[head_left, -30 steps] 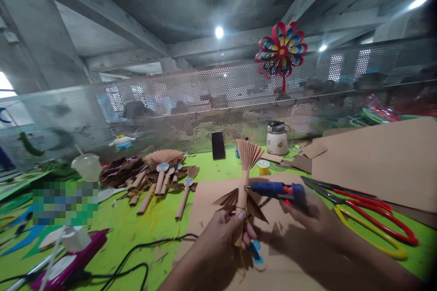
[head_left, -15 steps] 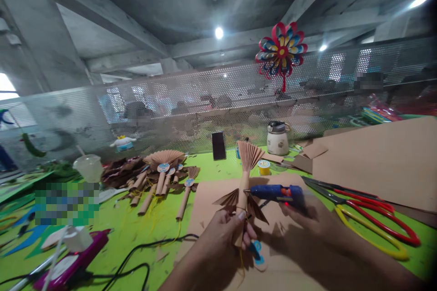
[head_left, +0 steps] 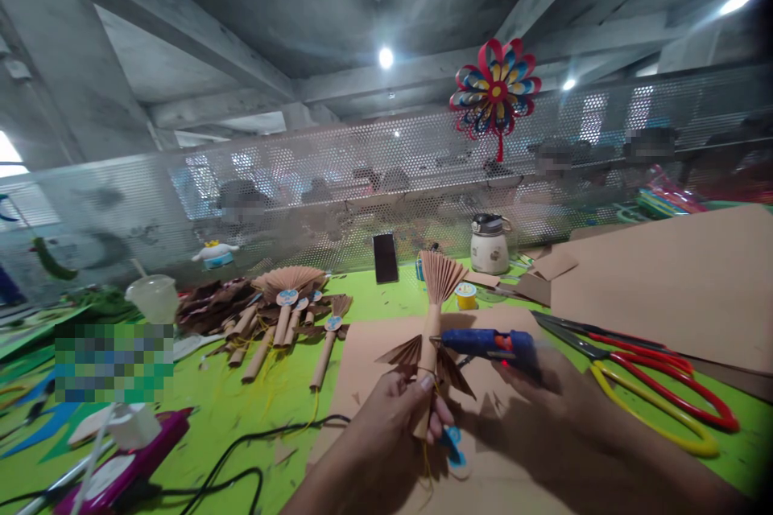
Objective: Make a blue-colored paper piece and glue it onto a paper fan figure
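Brown-paper figure (head_left: 429, 342): I have it upright over the sheet (head_left: 368, 346), fan (head_left: 443, 273) past the sheet's far edge, left grip (head_left: 403, 404) pinching its lower end. My right grip (head_left: 552, 376) is wrapped round the glue gun (head_left: 486, 344), nozzle (head_left: 436, 339) at the figure's middle, contact unclear to me. Scissors (head_left: 595, 352) lie by the sheet's far right corner.

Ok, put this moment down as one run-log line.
left hand: holds brown paper-tube figure | right hand: grips blue glue gun, tip at figure | right side: scissors | left side: similar figures
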The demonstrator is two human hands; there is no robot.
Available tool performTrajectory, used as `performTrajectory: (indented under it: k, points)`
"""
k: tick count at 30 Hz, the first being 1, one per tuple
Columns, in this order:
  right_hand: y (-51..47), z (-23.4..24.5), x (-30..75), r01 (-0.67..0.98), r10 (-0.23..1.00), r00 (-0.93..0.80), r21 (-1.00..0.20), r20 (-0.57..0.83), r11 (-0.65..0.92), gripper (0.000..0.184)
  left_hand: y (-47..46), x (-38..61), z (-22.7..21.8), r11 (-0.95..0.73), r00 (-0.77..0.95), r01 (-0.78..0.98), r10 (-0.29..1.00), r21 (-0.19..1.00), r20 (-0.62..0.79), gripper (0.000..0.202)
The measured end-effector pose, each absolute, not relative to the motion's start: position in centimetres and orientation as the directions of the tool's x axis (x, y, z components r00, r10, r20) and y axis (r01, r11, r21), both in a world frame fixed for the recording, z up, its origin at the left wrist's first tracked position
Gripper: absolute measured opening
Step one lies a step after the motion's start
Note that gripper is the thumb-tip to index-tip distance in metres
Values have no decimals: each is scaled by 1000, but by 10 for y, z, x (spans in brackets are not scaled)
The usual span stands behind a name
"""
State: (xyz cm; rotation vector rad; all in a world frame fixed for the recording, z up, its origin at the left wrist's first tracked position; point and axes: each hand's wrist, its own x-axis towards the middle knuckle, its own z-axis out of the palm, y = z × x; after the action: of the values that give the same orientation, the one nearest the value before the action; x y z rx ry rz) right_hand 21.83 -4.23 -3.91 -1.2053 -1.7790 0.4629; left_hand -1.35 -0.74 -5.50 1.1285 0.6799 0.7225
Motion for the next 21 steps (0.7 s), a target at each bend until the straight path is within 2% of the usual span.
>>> performTrajectory:
  k: [6,13,17,21]
  points:
    - [-37,-43,220,593,873,-114,-672,475,443,30,-9,-13,-55,220,572,-150,814,964,-97,48]
    - [-42,-39,218,605,905,-118,-693,408,391,35,-12,-14,-55,233,554,-181,827,956,-97,43]
    - [-40,-40,221,578,889,-111,-699,444,421,30,-9,-15,-54,175,565,-123,822,977,-76,46]
    - [-37,-45,221,576,876,-104,-690,470,438,30,-10,-14,-54,225,575,-150,812,963,-100,46]
